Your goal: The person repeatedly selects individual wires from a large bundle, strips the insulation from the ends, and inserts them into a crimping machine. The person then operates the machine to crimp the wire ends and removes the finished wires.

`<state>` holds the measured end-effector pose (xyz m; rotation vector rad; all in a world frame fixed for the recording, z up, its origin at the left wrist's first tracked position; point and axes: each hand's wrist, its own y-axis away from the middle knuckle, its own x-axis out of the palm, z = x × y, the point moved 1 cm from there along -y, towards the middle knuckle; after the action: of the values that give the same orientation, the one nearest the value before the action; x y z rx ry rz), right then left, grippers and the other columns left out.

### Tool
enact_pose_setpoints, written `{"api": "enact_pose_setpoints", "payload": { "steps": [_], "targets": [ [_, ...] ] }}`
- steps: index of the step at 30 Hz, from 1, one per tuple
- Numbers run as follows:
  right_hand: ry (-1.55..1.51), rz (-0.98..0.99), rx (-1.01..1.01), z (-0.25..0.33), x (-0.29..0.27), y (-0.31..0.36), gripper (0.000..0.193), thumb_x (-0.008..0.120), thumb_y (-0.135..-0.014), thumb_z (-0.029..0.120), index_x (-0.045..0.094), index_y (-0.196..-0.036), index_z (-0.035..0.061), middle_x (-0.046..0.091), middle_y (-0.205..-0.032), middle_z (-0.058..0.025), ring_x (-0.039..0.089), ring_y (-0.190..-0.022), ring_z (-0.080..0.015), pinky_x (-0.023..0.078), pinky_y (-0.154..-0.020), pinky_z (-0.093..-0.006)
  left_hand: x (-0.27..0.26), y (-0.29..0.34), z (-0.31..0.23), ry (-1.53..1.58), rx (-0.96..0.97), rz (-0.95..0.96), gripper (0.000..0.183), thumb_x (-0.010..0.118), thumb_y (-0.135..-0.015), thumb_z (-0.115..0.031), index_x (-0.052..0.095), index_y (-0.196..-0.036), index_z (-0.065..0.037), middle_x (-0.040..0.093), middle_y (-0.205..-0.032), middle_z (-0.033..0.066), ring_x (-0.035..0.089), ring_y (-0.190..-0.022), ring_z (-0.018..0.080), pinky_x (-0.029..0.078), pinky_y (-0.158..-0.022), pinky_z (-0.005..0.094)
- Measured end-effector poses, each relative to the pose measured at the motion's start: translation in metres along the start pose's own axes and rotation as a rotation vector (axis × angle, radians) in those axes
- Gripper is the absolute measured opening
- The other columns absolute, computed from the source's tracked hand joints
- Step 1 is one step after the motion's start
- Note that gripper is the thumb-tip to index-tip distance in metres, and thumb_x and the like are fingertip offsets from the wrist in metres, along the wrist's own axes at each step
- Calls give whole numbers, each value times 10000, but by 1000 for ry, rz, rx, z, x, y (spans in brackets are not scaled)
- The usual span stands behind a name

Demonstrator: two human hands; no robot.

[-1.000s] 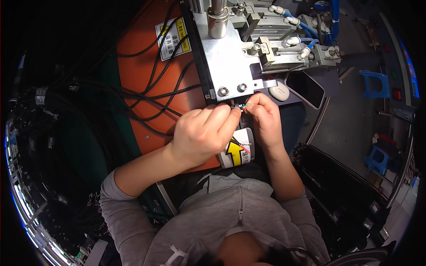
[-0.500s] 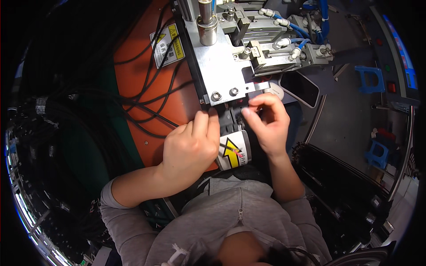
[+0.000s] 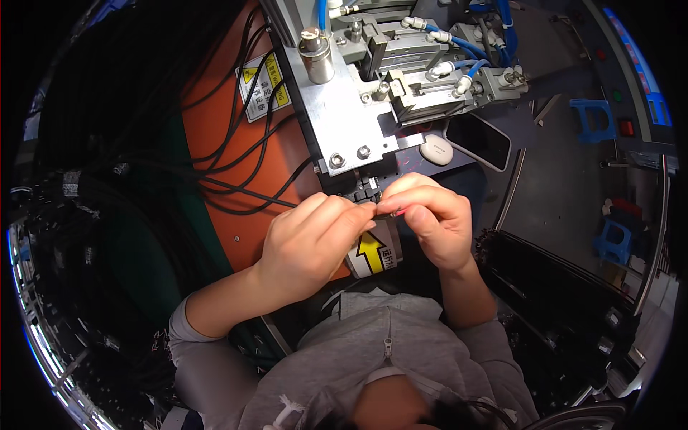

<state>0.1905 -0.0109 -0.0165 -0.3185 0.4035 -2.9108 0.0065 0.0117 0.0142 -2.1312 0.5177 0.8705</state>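
My left hand (image 3: 304,240) and right hand (image 3: 438,221) are pinched on a thin wire (image 3: 400,211), just my side of the machine (image 3: 351,118). It lies sideways, pink bit toward my right; my fingers hide most of it.

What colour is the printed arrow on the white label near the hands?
The printed arrow is yellow with a black outline, best seen in the head view.

Hazard label (image 3: 262,87) on orange panel (image 3: 204,125); arrow (image 3: 372,252) on sticker (image 3: 359,264).
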Motion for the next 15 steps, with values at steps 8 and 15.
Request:
{"api": "enact_pose_setpoints", "payload": {
  "steps": [8, 15],
  "targets": [
    [-89, -133, 267, 4, 15, 1, 109, 695, -799, -2, 651, -896, -24, 643, -883, -98, 610, -781, -142, 480, -725, -272, -3, 4, -1, 86, -132, 24, 167, 721, -713, -25, 616, -842, -13, 527, -698, 59, 511, -589, 216, 410, -489, 329],
    [653, -184, -210, 4, 31, -6, 80, 711, -759, -14, 651, -812, -12, 654, -804, -130, 616, -692, -231, 480, -637, -317, 0, 0, 4, 154, -216, -31, 178, 728, -721, -37, 627, -867, -18, 540, -709, 70, 534, -605, 224, 429, -522, 327]
  ]
}}
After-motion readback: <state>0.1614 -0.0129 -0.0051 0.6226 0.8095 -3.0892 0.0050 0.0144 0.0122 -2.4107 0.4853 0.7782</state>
